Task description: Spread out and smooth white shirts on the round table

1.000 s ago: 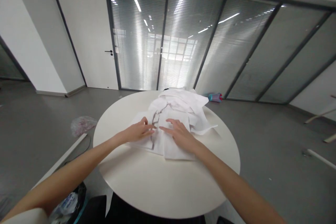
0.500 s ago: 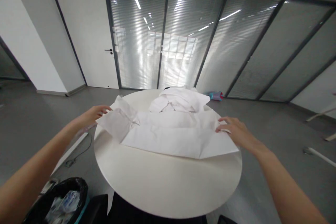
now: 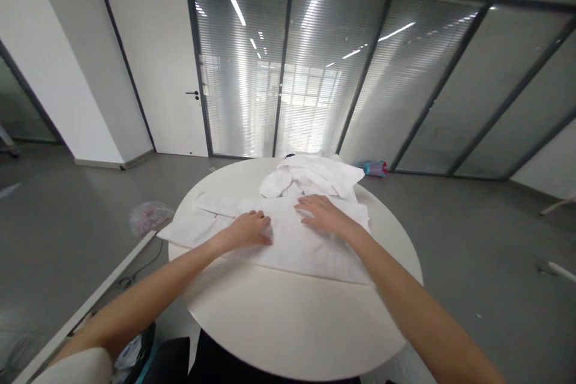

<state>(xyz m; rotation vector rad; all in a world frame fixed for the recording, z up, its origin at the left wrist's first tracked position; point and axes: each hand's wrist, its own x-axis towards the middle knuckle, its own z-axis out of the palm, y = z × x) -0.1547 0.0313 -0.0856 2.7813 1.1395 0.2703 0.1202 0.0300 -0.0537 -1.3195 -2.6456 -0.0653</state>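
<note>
A white cloth (image 3: 297,249), garment-like with a sleeve-like strip stretching to the left, lies spread flat across the round white table (image 3: 288,330). My left hand (image 3: 248,229) rests palm-down near its middle, fingers apart. To the right, my right hand (image 3: 323,214) lies on the cloth's upper part with fingers spread. Neither hand grips anything. Just beyond, a crumpled heap of white cloth (image 3: 319,173) sits at the table's far side; whether it joins the flat piece I cannot tell.
On the floor at left lie a clear plastic bag (image 3: 149,217), a long white strip (image 3: 108,285) and a cable (image 3: 135,276). A lined bin (image 3: 146,348) stands at lower left. Past the table is a blue and pink object (image 3: 375,168) by the glass partition (image 3: 310,72).
Both hands have moved inward from the cloth's left and right ends to its middle. The cloth's left end, bunched before, now lies flatter.
</note>
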